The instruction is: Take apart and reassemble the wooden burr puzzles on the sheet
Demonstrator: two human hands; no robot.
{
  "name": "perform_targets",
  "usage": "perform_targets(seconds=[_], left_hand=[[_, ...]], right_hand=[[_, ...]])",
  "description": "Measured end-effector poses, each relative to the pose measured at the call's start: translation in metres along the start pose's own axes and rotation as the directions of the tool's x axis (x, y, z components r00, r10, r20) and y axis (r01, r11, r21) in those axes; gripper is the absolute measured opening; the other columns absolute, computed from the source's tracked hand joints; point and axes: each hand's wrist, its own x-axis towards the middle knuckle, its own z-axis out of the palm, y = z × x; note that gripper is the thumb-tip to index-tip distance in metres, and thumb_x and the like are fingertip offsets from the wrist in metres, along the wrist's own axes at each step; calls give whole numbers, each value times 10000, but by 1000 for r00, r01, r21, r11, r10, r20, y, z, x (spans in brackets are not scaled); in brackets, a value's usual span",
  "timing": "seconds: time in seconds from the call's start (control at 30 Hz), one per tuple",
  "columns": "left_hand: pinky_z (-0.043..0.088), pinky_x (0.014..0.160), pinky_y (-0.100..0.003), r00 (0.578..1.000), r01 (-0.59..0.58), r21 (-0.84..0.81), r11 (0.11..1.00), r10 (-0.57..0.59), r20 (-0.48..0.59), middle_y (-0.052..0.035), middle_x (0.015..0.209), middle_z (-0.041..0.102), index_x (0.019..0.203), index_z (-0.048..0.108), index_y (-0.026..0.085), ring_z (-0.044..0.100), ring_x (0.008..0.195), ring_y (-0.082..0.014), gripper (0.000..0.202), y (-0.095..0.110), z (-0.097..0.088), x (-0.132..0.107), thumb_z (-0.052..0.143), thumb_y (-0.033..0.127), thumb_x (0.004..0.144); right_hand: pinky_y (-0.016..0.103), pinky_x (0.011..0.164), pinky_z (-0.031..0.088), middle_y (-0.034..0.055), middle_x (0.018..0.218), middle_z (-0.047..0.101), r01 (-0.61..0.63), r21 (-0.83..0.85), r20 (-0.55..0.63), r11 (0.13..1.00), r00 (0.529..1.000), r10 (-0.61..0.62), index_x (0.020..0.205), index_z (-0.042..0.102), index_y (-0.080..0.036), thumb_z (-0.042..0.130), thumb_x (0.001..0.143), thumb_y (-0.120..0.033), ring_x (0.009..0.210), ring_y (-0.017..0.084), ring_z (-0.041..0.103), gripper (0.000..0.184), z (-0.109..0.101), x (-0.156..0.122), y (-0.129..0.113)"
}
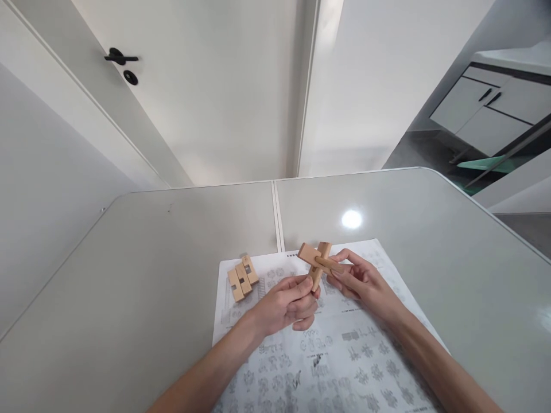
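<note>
Both of my hands hold a cross-shaped wooden puzzle (310, 256) made of interlocking light-brown pieces, raised over the printed sheet. My left hand (289, 303) pinches the lower end of one piece between thumb and fingers. From the other side, my right hand (356, 280) grips the end of a crossing piece with the fingertips. To the left, several loose notched wooden pieces (242, 279) lie side by side on the sheet's upper left corner. Where the held pieces join is partly hidden by the fingers.
A white instruction sheet (284, 344) with rows of small diagrams lies under my hands. It rests on a glossy grey table (172, 275) with a seam (278, 215) running away from me. Beyond stand a white door (206, 86) and, at right, a white cabinet (486, 109).
</note>
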Motion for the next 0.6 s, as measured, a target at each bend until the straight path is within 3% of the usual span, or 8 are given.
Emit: perform_targets(seconds=[0.33, 0.5, 0.6], left_hand=[[343, 416, -216, 999, 18, 14, 1000, -18, 34, 125, 484, 268, 912, 614, 177, 181, 413, -88, 334, 4, -1, -1, 660, 493, 1012], [332, 415, -215, 1000, 0, -10, 1000, 1, 27, 119, 472, 260, 855, 594, 187, 174, 421, -96, 383, 3, 0, 0, 622, 527, 1030], [318, 415, -214, 1000, -3, -12, 1000, 3, -13, 116, 474, 253, 775, 555, 190, 173, 417, -89, 459, 3, 1, 1, 571, 557, 1049]], right_hand=[[269, 484, 157, -59, 686, 579, -4, 12, 119, 1000, 993, 3, 1037, 556, -261, 654, 1025, -528, 455, 63, 178, 285, 3, -1, 0], [286, 519, 320, -30, 750, 632, 4, -27, 187, 1000, 982, 1, 963, 553, -241, 610, 1065, -484, 458, 81, 402, 270, 2, -2, -4], [330, 620, 427, -9, 777, 668, -9, -41, 218, 999, 976, 17, 1026, 613, -217, 590, 1078, -482, 470, 90, 475, 272, 4, -2, -4]])
